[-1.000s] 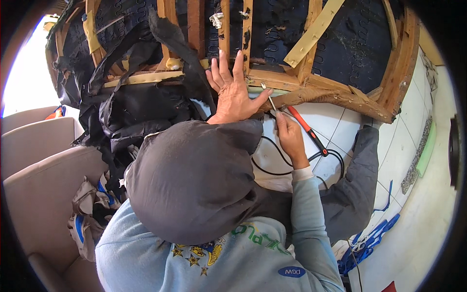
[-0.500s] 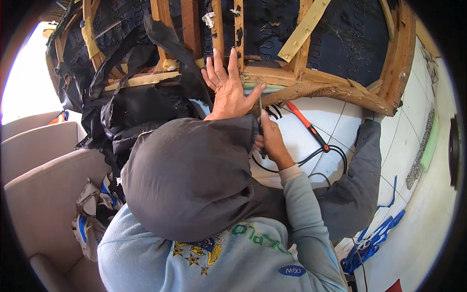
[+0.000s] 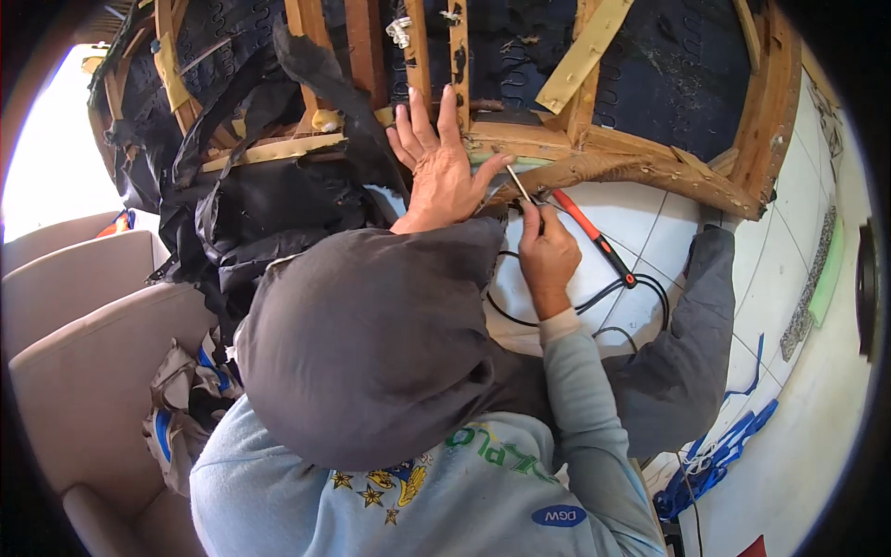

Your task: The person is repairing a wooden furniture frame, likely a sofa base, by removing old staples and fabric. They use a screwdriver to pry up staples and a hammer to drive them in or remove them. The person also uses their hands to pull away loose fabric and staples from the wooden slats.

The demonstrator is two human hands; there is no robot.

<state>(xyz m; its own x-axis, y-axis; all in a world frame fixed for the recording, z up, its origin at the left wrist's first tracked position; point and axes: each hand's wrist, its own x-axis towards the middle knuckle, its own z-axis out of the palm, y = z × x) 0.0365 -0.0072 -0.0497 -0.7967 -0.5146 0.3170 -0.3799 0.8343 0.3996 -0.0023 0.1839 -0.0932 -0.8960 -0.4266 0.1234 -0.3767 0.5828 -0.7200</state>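
My left hand (image 3: 436, 176) rests with fingers spread against the wooden slats (image 3: 416, 56) of an upturned furniture frame, its thumb beside the tip of a slim metal-shafted tool (image 3: 519, 182). My right hand (image 3: 550, 249) grips that tool, probably a screwdriver, its handle mostly hidden in my fingers. The shaft points up-left at a curved, rough wooden rail (image 3: 631, 170) studded with small fasteners. Torn black fabric (image 3: 260, 204) hangs left of my left hand. Just beyond my right hand, a red-and-black handled tool (image 3: 585, 218) lies under the rail.
Beige upholstered pieces (image 3: 83, 353) stand at left with scraps of cloth (image 3: 176, 408). My grey-clad knee (image 3: 353, 343) is below my hands. Black cord (image 3: 664, 306) lies on white tiles (image 3: 770, 269). Blue straps (image 3: 724, 464) and green and speckled foam strips (image 3: 821, 274) lie at right.
My right hand swung down-left on the tool half a second ago and is now raised and turned back toward the rail. My left hand has stayed spread on the frame, shifting only slightly.
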